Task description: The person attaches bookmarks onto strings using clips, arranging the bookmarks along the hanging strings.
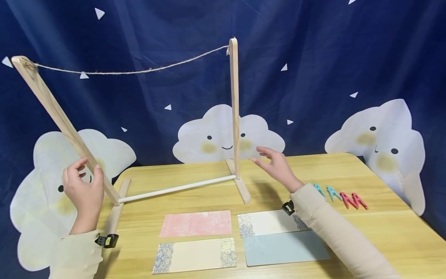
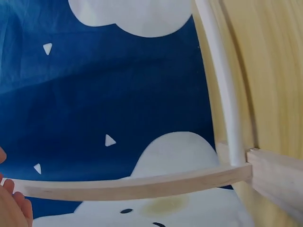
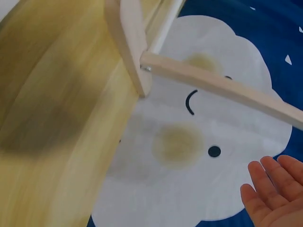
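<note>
Dark blue cloth (image 1: 306, 35) patterned with smiling clouds hangs behind a pale wooden table (image 1: 393, 232). Towards the back left of the table is a wooden rack: left post (image 1: 69, 126) and right post (image 1: 235, 97), joined low down by a white bar (image 1: 177, 188), with a string (image 1: 120, 73) sagging between their tops. In front lie four cards: pink (image 1: 196, 224), white (image 1: 266, 223), cream (image 1: 196, 255) and blue (image 1: 285, 248). Two blue pegs (image 1: 332, 192) and two red pegs (image 1: 346, 200) lie to the right. The left hand (image 1: 83, 190) curves loosely at the left post, thumb parted from fingers; whether it touches, I cannot tell. The right hand (image 1: 277, 166) is spread, holding nothing, just beside the right post. Placing or steadying the rack seems the step in hand; a next move would call for both hands clear of the posts.
</note>
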Action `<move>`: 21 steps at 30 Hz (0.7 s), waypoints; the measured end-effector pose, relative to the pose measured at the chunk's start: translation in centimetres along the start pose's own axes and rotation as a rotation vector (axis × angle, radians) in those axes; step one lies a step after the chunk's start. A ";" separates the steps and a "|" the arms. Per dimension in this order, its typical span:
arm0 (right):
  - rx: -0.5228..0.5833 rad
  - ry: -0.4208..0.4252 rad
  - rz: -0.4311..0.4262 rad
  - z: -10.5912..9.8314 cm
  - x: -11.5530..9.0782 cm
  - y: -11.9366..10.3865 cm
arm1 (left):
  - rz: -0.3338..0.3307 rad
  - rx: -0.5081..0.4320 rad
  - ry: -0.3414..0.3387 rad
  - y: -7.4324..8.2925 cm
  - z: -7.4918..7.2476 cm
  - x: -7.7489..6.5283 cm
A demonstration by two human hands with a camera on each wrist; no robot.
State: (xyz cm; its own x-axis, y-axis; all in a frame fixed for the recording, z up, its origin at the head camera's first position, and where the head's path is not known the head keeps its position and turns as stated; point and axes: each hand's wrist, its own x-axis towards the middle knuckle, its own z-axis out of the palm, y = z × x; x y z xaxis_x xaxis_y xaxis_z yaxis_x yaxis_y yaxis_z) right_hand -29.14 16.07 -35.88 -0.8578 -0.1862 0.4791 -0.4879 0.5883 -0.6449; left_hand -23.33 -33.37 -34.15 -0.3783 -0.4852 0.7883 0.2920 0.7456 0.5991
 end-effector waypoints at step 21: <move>0.283 0.135 0.119 4.7 3.8 -2.3 | -0.468 -0.083 -0.043 -2.9 1.7 0.0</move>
State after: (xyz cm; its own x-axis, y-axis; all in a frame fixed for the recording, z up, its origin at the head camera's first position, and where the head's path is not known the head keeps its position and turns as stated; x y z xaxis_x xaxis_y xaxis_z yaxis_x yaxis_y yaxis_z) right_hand -32.10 10.29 -35.41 -0.8916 -0.0124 0.4526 -0.4272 0.3542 -0.8319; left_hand -25.65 -34.75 -36.10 -0.5213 -0.7396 0.4257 0.1501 0.4115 0.8989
